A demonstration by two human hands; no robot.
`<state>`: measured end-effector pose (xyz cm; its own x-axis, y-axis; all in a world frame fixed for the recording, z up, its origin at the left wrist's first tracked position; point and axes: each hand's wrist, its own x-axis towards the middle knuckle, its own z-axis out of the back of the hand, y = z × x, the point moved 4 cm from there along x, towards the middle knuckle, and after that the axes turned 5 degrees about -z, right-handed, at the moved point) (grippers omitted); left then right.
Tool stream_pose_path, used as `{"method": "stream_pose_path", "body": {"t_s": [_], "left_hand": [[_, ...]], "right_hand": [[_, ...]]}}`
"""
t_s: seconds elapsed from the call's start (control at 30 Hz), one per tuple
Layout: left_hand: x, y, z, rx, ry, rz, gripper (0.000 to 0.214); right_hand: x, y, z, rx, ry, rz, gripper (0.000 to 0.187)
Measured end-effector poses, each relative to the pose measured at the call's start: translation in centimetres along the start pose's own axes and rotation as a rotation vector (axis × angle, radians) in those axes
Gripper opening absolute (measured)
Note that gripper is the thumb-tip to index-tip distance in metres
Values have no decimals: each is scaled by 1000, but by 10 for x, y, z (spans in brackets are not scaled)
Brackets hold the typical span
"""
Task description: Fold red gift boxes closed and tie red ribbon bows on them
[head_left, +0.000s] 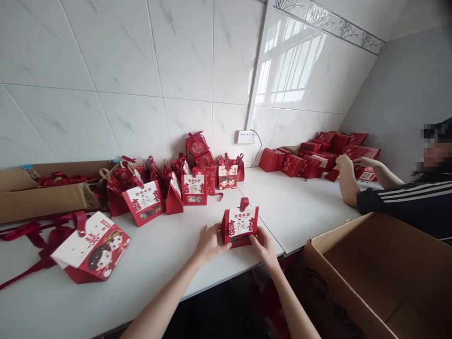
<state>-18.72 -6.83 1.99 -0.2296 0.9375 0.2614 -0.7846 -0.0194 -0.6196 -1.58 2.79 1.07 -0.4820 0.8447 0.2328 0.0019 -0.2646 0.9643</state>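
Observation:
Between my hands, near the table's front edge, stands a red and white gift box (242,223) with a ribbon loop on top and a small window low on its front. My left hand (211,242) grips its left side, thumb at the lower front corner. On the opposite side my right hand (263,245) holds the box, its thumb also at the front. Farther left, a tilted gift box (93,247) with two cartoon faces lies on loose dark red ribbons (47,240). Several finished-looking boxes, among them a windowed gift box (144,201), stand along the wall.
A cardboard box (38,200) holding red ribbon sits at the far left. At the right front is a large open carton (339,273). Beyond it, a co-worker's hands (348,162) reach into piled red boxes (310,155). A power strip (245,137) is on the wall.

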Motion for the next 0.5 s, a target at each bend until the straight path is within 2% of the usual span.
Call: {"method": "stream_pose_path", "body": {"t_s": [0.1,0.33,0.5], "left_hand": [[-1,-1,1,-14,-6,10,53],[-5,-4,3,-64,-4,31,59],[-6,-5,4,-71,0,49,58]], "right_hand": [[-7,1,-3,-87,-36,-14,35],[-8,6,-4,-132,-40,-9,35],[-44,-1,7,-169,-146,37,35]]}}
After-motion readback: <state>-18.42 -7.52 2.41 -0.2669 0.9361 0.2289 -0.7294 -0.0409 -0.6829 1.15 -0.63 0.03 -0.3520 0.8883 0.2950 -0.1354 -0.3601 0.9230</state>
